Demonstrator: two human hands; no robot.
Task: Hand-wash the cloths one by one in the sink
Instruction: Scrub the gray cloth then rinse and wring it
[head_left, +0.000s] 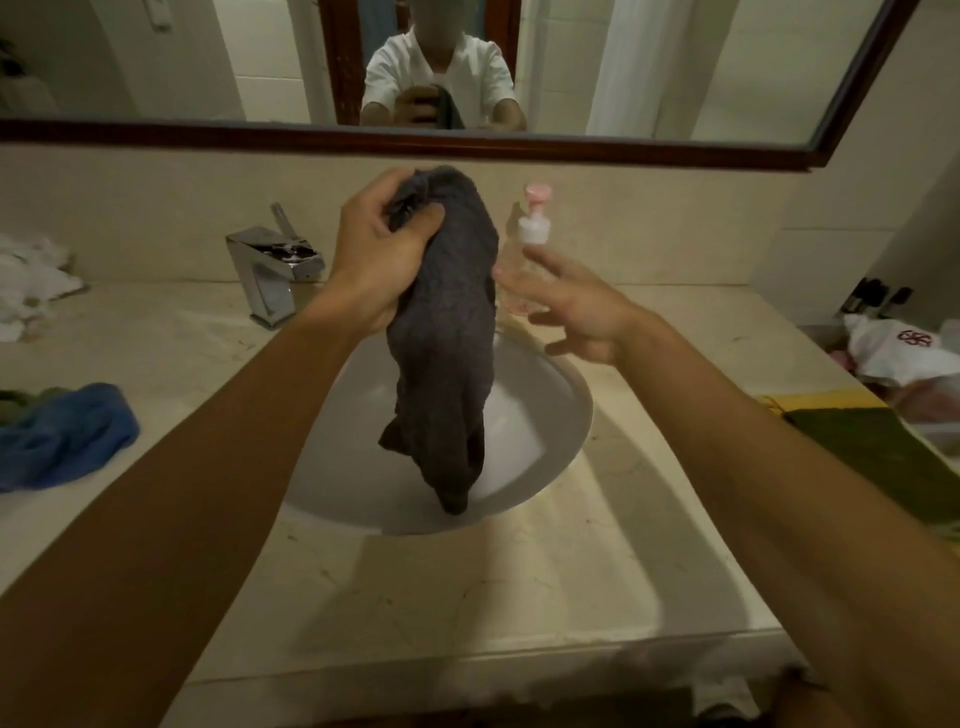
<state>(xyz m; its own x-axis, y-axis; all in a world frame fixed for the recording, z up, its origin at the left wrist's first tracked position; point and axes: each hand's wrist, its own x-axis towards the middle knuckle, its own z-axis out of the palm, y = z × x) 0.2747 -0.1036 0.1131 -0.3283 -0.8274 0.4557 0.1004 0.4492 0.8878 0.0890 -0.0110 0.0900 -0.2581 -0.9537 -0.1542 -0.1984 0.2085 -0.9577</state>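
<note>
Cloth (447, 332), dark grey, bunched, hanging over sink (566, 415)

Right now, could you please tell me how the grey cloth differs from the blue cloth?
The grey cloth hangs from the left hand over the sink; the blue cloth lies on the counter, untouched. The grey cloth is drawn out long; the blue cloth is bunched low. Both look like soft towelling.

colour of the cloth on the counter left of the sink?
Blue cloth, crumpled on the counter; head view shows it.
</note>
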